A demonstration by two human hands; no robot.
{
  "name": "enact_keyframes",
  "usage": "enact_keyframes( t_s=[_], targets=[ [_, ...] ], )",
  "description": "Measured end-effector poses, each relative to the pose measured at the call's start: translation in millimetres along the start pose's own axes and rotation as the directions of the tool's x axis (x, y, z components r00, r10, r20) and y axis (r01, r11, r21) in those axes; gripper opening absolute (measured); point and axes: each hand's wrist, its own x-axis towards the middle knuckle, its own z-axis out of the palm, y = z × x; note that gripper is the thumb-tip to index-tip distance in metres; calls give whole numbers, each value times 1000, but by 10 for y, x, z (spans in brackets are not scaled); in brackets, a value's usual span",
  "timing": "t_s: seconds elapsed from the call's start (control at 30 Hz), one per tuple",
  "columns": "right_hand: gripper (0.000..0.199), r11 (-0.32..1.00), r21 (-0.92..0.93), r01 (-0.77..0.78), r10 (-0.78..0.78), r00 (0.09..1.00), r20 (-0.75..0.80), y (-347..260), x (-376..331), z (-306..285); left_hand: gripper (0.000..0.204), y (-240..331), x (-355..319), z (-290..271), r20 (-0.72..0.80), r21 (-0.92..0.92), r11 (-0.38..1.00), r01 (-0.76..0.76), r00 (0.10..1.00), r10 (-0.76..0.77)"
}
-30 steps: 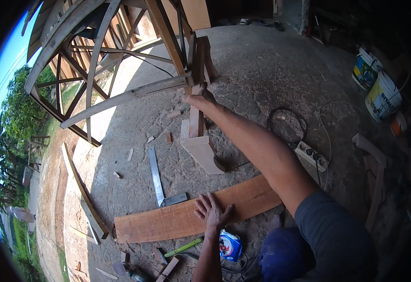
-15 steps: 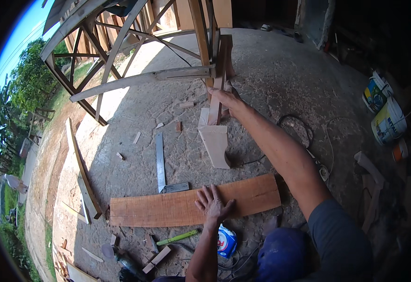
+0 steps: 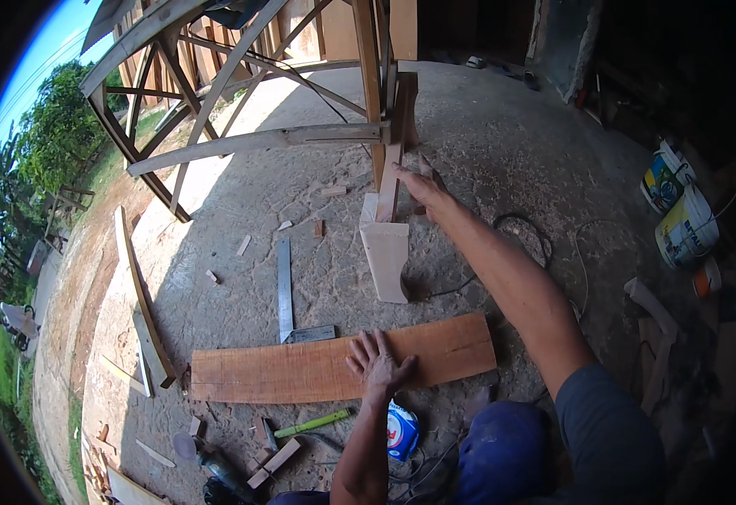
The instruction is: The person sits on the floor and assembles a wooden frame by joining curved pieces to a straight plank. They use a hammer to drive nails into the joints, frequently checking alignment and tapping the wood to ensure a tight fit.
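My left hand (image 3: 378, 369) lies flat on a wide reddish-brown wooden board (image 3: 258, 375), fingers spread and not wrapped round it. My right hand (image 3: 422, 187) reaches forward beside a long wooden piece (image 3: 390, 189), thumb and fingers apart. Its fingertips are at the piece's right edge; whether they touch is hard to tell. At the near end of that piece stands a pale shaped wooden leg (image 3: 387, 257) with a curved cut on its right side. A metal try square (image 3: 284, 286) lies on the floor just beyond the board.
A trestle-like wooden frame (image 3: 250, 141) stands at the far left. Near me lie a blue-white tape measure (image 3: 401, 431), a green-handled hammer (image 3: 313, 422), a power tool (image 3: 225, 471) and offcuts. Cables (image 3: 544, 240) and buckets (image 3: 688, 225) are on the right.
My right hand has loosened from the long wooden piece and shifted slightly to its right, fingers now apart. My left hand remains on the board. The whole view has shifted a little.
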Motion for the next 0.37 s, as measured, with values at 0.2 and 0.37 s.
enact_keyframes(
  t_s=[0.2,0.37],
  targets=[
    [99,996,55,73,-66,990,-122,592,-532,-533,117,59,39,34,2,26,1000,4,1000,-4],
    [84,997,-76,35,-47,986,-159,1371,-1790,-1202,123,79,116,100,39,140,988,72,996,-79]
  ],
)
